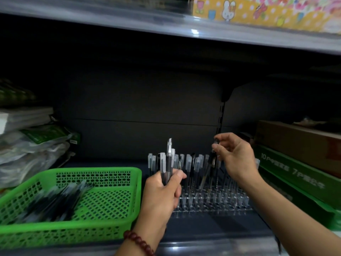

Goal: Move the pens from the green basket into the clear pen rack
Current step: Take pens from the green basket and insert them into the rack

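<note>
Pens with dark barrels and clear caps (55, 200) lie piled in the green plastic mesh basket (73, 235). My left hand (162, 193) curls round an upright bunch (167, 163), likely as ready supply. My right hand (238, 156) pinches one dark pen (214, 157) over the clear plastic pen rack (212, 202), probably aiming for a free slot.

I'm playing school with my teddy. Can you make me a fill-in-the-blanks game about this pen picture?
1. The plastic basket is coloured ____.
2. The left hand grips a bunch of ____.
3. The right hand pinches one pen above the clear ____.
4. A beaded bracelet sits on the ____ wrist.

Missing words: green; pens; rack; left.
</note>
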